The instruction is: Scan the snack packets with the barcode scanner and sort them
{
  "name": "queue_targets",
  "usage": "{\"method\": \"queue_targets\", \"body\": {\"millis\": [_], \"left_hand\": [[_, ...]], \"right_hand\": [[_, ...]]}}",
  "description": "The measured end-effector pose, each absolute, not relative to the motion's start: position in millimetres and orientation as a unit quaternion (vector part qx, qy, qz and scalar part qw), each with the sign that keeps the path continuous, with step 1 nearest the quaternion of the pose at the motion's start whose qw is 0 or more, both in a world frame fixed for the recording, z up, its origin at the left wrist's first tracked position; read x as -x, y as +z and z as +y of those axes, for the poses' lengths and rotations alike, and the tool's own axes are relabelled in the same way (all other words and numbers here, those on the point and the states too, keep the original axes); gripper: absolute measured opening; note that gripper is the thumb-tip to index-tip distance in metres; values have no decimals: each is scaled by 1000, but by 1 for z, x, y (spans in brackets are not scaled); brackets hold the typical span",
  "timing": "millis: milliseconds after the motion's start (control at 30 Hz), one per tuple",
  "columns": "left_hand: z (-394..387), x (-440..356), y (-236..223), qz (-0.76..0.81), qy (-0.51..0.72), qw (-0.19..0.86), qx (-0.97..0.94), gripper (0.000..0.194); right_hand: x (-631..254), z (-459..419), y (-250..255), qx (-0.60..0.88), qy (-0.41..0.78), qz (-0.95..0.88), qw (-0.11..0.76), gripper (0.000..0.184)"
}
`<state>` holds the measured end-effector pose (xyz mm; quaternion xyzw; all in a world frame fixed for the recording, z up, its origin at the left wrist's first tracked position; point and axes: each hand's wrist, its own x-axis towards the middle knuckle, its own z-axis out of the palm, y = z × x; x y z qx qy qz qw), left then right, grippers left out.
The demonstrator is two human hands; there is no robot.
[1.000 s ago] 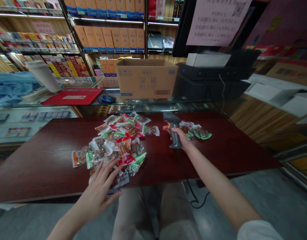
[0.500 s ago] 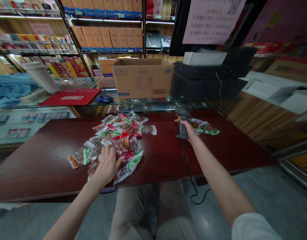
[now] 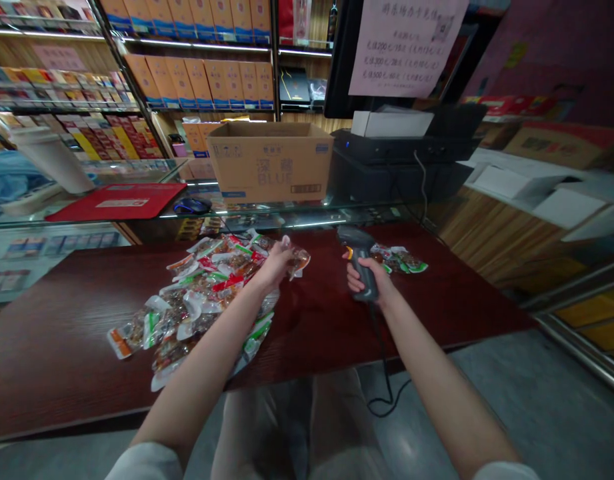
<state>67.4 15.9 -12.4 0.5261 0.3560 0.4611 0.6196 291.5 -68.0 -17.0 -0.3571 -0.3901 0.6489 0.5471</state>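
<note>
My left hand [image 3: 275, 267] is closed on a small clear snack packet [image 3: 299, 260], whose brown contents show past the fingertips. Beneath and left of that arm spreads a heap of similar snack packets [image 3: 207, 280] with red, green and orange ends, partly covered by my forearm. My right hand [image 3: 369, 277] grips the handle of a dark barcode scanner [image 3: 357, 240], a finger by its yellow trigger. The scanner's head faces left, toward the held packet but apart from it. Behind the scanner a few more packets [image 3: 404, 260] lie on the dark red tabletop [image 3: 317, 327].
A cardboard box [image 3: 269, 163] stands on the glass counter behind the table, beside a computer mouse [image 3: 192, 205] and a red mat [image 3: 119, 201]. A white cup [image 3: 54, 160] leans at left. The scanner's cable [image 3: 381, 347] hangs over the table's front edge.
My left hand has moved from the heap's front up and to the right, and now holds a packet. The scanner has tilted in my right hand. The whole view has shifted slightly.
</note>
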Motion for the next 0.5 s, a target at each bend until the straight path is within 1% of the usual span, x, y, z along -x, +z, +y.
{"method": "queue_targets", "body": {"millis": [67, 233, 300, 500], "left_hand": [[18, -64, -18, 340, 463, 648, -500, 23], [16, -49, -23, 329, 497, 647, -476, 43], [14, -45, -21, 341, 494, 644, -474, 49], [6, -47, -14, 389, 475, 608, -503, 51]], "right_hand": [[-295, -70, -19, 354, 653, -390, 543, 31], [-297, -72, -22, 334, 672, -400, 526, 29], [-298, -74, -25, 322, 679, -415, 513, 30], [-300, -78, -33, 308, 683, -455, 481, 35]]}}
